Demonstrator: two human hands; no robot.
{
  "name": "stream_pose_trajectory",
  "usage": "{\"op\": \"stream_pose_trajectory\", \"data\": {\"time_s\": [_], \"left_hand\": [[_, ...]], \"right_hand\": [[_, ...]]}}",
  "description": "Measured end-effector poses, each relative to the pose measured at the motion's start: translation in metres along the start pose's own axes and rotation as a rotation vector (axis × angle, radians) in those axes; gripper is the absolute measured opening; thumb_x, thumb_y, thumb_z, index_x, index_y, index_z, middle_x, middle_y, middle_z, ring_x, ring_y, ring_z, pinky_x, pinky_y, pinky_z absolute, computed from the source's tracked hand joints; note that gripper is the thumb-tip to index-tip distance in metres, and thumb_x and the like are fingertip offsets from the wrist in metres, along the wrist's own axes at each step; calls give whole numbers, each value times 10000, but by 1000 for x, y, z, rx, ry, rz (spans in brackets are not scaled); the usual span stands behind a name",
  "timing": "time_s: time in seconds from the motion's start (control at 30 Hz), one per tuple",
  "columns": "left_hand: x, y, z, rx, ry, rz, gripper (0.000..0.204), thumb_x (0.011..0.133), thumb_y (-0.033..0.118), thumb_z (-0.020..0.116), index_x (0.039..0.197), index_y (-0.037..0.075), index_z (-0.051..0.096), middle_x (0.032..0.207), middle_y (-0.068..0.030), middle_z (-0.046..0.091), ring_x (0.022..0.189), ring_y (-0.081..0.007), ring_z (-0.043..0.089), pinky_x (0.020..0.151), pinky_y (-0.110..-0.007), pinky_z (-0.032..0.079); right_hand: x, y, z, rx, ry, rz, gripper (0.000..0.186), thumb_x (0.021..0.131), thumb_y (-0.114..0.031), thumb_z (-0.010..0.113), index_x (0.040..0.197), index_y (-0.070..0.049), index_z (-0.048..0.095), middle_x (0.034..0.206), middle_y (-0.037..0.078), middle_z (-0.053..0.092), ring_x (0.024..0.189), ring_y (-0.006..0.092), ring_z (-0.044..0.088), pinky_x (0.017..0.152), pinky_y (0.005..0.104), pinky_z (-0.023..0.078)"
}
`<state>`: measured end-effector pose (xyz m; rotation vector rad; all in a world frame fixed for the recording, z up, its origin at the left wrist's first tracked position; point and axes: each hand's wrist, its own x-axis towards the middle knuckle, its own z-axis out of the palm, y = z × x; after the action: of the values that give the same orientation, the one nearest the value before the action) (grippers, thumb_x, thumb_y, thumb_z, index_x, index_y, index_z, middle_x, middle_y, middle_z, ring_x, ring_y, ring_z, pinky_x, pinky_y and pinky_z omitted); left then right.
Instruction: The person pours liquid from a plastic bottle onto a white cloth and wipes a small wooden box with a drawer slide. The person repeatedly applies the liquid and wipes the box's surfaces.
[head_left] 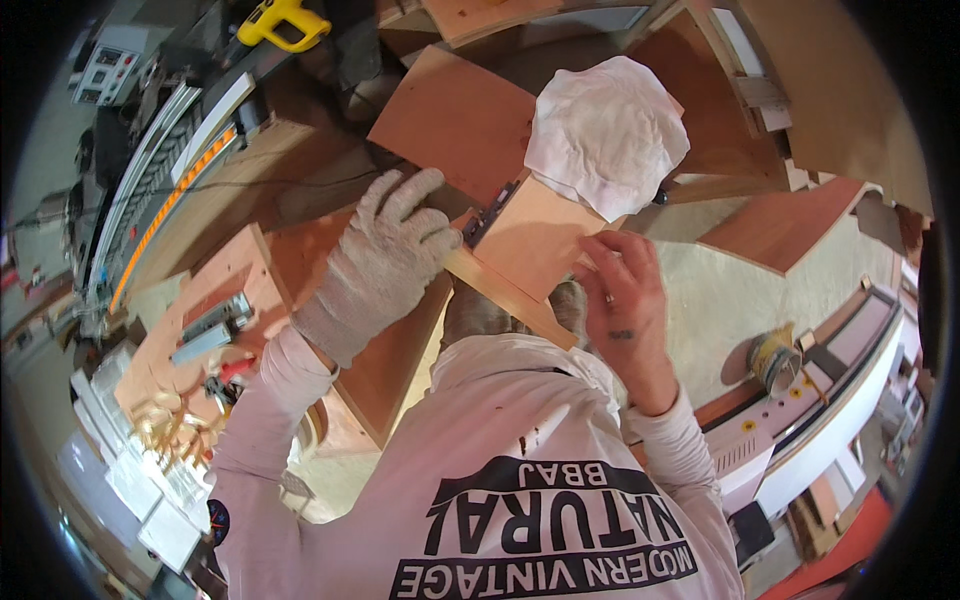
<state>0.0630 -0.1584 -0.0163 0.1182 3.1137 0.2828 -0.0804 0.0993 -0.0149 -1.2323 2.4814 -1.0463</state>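
Note:
A small light wooden panel (540, 232) with a pale strip of wood (515, 297) along its near edge lies in front of my body. My left hand (385, 265), in a grey work glove, brings thumb and forefinger together at the panel's left corner, its other fingers loosely bent. Beside those fingertips, a dark metal fitting (490, 214) sits on the panel's left edge. My bare right hand (628, 312) grips the right edge with bent fingers; its fingertips are partly hidden. A crumpled white cloth (608, 132) covers the panel's far end.
Reddish boards (455, 120) lie beyond the panel, with another board (785, 228) at right. Metal drawer slides (215, 325) and red-handled pliers (232, 375) rest on a board at left. A yellow tool (285, 25) is at far left; a tape roll (775, 362) stands at right.

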Motion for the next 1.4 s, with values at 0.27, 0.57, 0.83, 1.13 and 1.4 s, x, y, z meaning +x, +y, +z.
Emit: {"op": "stream_pose_trajectory", "data": {"time_s": [0.27,0.57,0.83,1.13,1.4], "left_hand": [[-6,105,-3,-222,569,-870,483,851,22,690,1332,26,646,1408,-144,603,1333,-305,551,1097,-388,453],[24,208,54,-1203,951,-1453,409,1054,239,601,1386,-1,615,1186,-39,683,1028,-137,658,900,-298,526],[37,229,60,-1302,1132,-1341,381,1051,209,596,1366,-1,637,1163,-31,699,994,-118,653,858,-286,534],[43,245,79,-1352,1270,-1343,416,1018,142,641,1378,-65,619,1161,-40,700,979,-67,613,824,-221,512],[33,234,91,-1343,1189,-1393,361,1027,167,633,1332,-23,667,1136,-42,714,949,-93,658,817,-262,566]], "right_hand": [[-39,105,-49,241,-164,-93,220,831,34,726,1050,10,714,958,161,692,882,356,651,754,431,549],[-45,115,-72,450,-362,-406,282,826,-18,745,1103,16,702,984,162,677,916,345,658,762,428,551],[-29,73,-1,598,-505,-437,329,928,-90,696,1230,34,656,1099,177,598,1021,354,622,813,420,554],[-30,75,25,722,-519,-480,241,904,49,624,1132,69,697,1057,176,597,923,329,643,786,394,546],[13,62,9,586,-629,-511,175,883,30,650,1036,50,733,936,170,651,834,311,663,756,364,531]]}}
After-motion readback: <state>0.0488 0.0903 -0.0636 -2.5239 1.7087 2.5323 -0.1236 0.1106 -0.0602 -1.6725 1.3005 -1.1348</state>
